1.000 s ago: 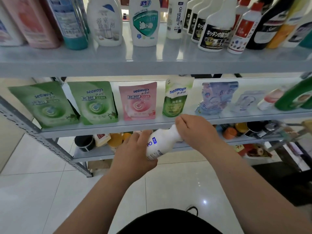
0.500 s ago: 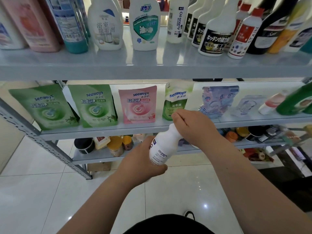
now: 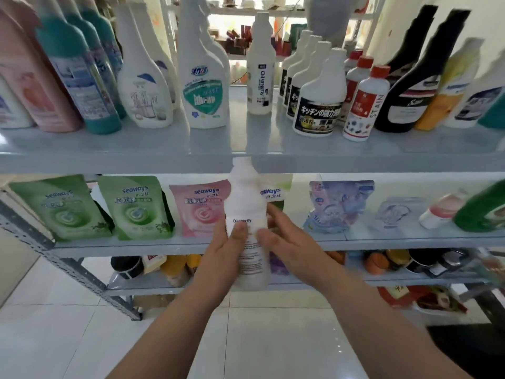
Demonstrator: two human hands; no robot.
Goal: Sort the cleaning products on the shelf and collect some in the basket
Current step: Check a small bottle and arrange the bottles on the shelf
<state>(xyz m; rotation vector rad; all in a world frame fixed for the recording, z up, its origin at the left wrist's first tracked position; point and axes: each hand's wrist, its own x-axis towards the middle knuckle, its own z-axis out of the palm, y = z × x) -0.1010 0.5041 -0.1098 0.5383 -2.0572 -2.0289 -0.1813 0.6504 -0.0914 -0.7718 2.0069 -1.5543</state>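
White bottle [image 3: 246,198], label "Oil enemy", upright; left hand [image 3: 224,253], right hand [image 3: 292,242] fingers [image 3: 240,231] curled round it.

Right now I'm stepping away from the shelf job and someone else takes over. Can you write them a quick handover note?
Left hand: grips the white bottle low on its body.
Right hand: fingers curled round the same bottle from the other side.
Bottle: upright, in the air before the top shelf edge. A matching bottle stands on that shelf; pouches line the shelf below.
Done: bottle in hand; basket not in view.
Left: probably set it beside its match, then go on sorting and fill the basket.
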